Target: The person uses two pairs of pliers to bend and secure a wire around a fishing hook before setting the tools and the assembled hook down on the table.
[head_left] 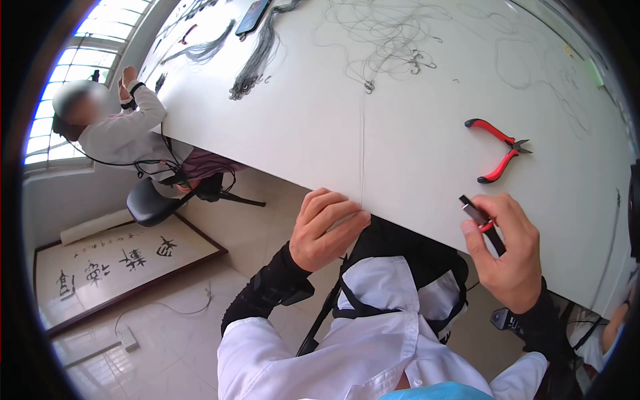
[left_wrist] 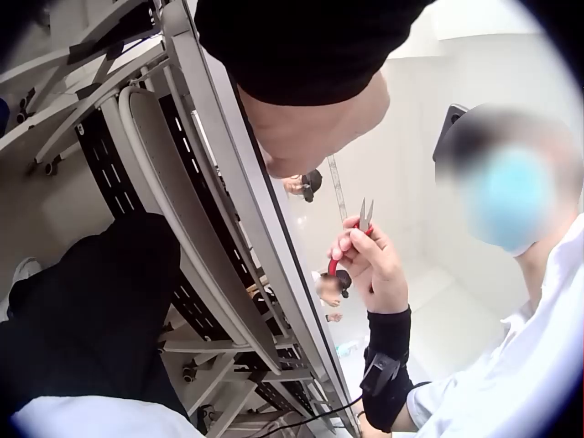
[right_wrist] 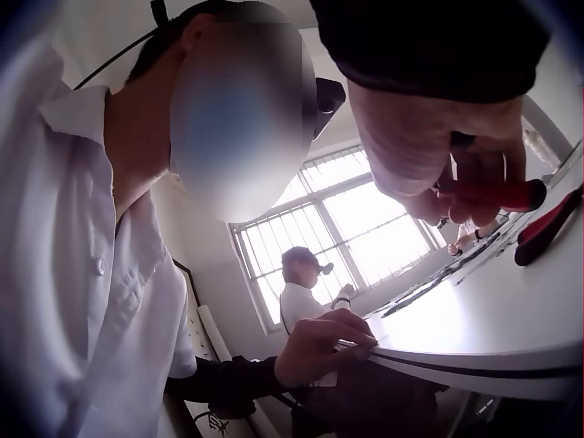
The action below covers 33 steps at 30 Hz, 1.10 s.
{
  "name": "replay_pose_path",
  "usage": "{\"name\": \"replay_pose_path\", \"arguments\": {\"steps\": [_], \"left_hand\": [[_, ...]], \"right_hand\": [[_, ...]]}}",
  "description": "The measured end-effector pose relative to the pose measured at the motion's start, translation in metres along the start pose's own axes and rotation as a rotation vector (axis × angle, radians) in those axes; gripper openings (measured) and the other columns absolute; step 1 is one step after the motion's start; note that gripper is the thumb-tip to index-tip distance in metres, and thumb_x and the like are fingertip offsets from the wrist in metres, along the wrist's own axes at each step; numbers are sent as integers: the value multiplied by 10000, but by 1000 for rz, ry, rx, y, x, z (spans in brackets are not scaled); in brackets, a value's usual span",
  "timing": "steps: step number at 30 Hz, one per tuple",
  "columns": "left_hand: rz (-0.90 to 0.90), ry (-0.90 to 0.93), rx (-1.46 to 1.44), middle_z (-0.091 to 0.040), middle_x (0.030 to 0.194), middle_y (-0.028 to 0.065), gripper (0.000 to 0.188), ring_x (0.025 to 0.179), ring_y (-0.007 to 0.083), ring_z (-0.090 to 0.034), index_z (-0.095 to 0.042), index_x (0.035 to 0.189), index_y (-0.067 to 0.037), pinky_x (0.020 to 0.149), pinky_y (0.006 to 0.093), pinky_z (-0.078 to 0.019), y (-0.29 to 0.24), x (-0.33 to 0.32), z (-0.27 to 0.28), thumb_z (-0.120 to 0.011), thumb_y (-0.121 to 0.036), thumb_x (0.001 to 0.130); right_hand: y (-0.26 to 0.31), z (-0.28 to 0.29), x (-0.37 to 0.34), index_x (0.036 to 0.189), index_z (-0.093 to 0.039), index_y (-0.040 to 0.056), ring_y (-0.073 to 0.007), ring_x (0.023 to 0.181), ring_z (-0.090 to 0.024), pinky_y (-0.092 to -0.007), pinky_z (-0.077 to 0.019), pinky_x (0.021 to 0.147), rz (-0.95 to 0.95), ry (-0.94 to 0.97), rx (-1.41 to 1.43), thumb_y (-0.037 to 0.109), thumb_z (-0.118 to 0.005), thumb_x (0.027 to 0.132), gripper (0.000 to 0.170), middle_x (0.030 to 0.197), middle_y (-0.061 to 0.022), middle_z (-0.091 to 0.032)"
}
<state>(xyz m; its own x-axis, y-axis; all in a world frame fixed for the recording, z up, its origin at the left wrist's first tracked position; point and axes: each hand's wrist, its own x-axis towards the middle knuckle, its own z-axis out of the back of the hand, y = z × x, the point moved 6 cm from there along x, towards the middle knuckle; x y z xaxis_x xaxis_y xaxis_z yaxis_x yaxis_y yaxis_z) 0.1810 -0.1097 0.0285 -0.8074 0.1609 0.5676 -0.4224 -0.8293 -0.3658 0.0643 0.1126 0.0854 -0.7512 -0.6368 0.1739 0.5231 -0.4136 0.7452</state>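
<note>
My left hand (head_left: 327, 230) is at the front table edge. Its thumb and fingers pinch the end of a thin clear fishing line (head_left: 362, 150). That line runs straight up the table to a small fish hook (head_left: 369, 87) beside a tangle of line. Over the edge to the right, my right hand (head_left: 510, 253) grips small red-handled pliers. In the left wrist view the slim metal nose of these pliers (left_wrist: 366, 214) sticks up past the fingers. A second pair of red and black pliers (head_left: 510, 148) lies on the table with its handles spread.
Loose line with several hooks (head_left: 415, 63) covers the far middle of the white table (head_left: 300, 147). Bundles of hooked line (head_left: 257, 67) and a phone (head_left: 253, 17) lie at the far left. Another person (head_left: 127, 120) sits at the left end, and a framed calligraphy panel (head_left: 127, 267) stands below.
</note>
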Motion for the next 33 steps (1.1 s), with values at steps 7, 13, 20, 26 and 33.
{"name": "replay_pose_path", "arguments": {"steps": [7,13,20,26,33], "left_hand": [[72,121,-169,-652,954,51,268,1014,256,-622,-642,985,-77,961,423,-431,-23,68,-28,-787,-27,765],[-15,67,-208,-622,917,35,282,968,247,-592,-641,985,-88,948,417,-419,-32,101,-36,-800,-56,754],[-65,74,-207,-600,883,33,252,960,245,-575,-645,966,-94,942,412,-408,-34,114,-38,-797,-85,765],[-79,112,-274,-596,870,38,234,951,249,-573,-650,955,-100,924,407,-412,-30,119,-42,-786,-70,767],[83,101,-417,-669,885,50,238,927,273,-609,-675,943,-66,869,372,-462,-23,126,-39,-772,28,747]], "right_hand": [[13,-20,13,1078,-595,-14,-239,782,-645,-335,-530,699,21,-12,243,13,-727,856,260,913,-132,-637],[1,-9,13,1119,-580,3,-159,834,-628,-296,-509,749,-57,-101,245,-17,-697,897,252,943,-87,-670],[-13,1,16,1123,-580,27,-130,820,-596,-279,-492,781,-191,-151,298,1,-690,907,244,917,-58,-655],[-15,1,20,1113,-581,21,-110,810,-584,-264,-488,778,-139,-149,298,-6,-671,909,225,893,-44,-634],[-28,3,24,1140,-588,11,-86,863,-582,-251,-484,820,-350,-127,614,41,-674,920,238,944,-22,-626]]}}
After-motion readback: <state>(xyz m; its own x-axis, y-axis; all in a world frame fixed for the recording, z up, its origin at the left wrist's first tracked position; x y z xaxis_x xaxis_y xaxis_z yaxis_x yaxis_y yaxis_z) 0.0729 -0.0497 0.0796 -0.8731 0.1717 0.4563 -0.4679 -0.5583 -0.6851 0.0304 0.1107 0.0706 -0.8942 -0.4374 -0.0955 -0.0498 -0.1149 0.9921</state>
